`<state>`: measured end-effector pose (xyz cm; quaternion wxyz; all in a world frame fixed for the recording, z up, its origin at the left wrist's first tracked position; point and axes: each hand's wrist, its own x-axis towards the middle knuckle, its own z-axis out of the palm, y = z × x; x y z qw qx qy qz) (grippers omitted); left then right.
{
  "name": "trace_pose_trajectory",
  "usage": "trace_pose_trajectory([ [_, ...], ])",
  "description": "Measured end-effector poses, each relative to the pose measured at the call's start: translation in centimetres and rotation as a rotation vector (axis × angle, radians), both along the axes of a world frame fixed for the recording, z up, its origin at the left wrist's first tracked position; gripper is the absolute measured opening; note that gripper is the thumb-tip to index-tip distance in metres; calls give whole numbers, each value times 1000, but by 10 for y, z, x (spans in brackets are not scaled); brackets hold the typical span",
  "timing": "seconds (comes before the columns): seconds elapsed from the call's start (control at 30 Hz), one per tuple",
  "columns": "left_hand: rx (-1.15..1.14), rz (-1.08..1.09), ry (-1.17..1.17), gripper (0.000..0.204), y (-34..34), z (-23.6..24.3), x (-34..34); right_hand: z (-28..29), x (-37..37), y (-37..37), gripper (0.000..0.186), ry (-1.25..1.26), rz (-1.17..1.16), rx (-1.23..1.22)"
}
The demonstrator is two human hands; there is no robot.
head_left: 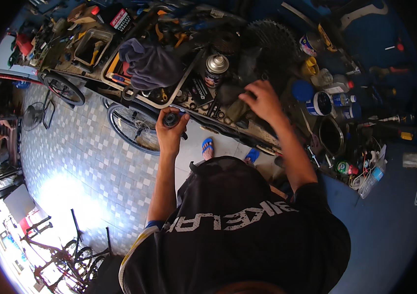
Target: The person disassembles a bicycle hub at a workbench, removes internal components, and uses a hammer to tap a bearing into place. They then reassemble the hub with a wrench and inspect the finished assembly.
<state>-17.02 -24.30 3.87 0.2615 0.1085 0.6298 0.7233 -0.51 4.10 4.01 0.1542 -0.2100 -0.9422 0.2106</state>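
One round part (171,119) in the left hand (168,136)

The part is just off the worktop (259,131) edge, fingers closed around it. The right hand (265,102), half open, grip seemingly empty, hovers near the spray can (215,73). This looks like a reaching step; any pick-up there would call for a careful pinch.

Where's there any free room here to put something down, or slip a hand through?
Mostly the tiled floor, between the standing fan and the bicycle wheel nearest the left hand, which holds a dark round part. A hand might pass between that and the right hand. It's crowded around the purple cloth, spray can and blue lid.
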Motion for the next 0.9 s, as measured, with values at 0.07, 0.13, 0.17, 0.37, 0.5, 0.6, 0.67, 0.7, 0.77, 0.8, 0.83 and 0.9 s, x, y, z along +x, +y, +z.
trace_pose_trajectory([
  [0.07,-7,2,-23,33,-1,-3,3,23,18,20,35,40,-79,-99],
  [0.13,-6,1,-45,33,-3,-6,6,43,36,34,37,85,-164,-192],
  [0.17,-1,1,-55,33,-4,-8,7,51,44,37,39,122,-216,-219],
  [0.37,5,-43,17,31,-4,-21,9,56,63,32,43,248,-285,-208],
  [0.5,-44,-88,60,34,8,-14,18,35,44,6,40,265,-185,-175],
  [0.6,-23,-159,35,28,23,-5,31,27,41,-17,38,125,-132,-160],
  [0.67,-20,-212,58,27,35,-2,42,19,46,-25,38,150,-82,-210],
  [0.7,-19,-237,78,26,39,-1,48,16,52,-30,38,172,-73,-206],
  [0.77,-11,-312,59,25,51,1,60,23,76,-35,37,131,-154,-228],
  [0.8,-27,-334,60,25,56,1,65,23,89,-33,35,147,-190,-242],
  [0.83,-43,-355,63,25,62,1,70,23,105,-32,34,163,-225,-256],
  [0.9,-24,-414,52,26,75,0,83,21,140,-27,32,165,-313,-302],
])
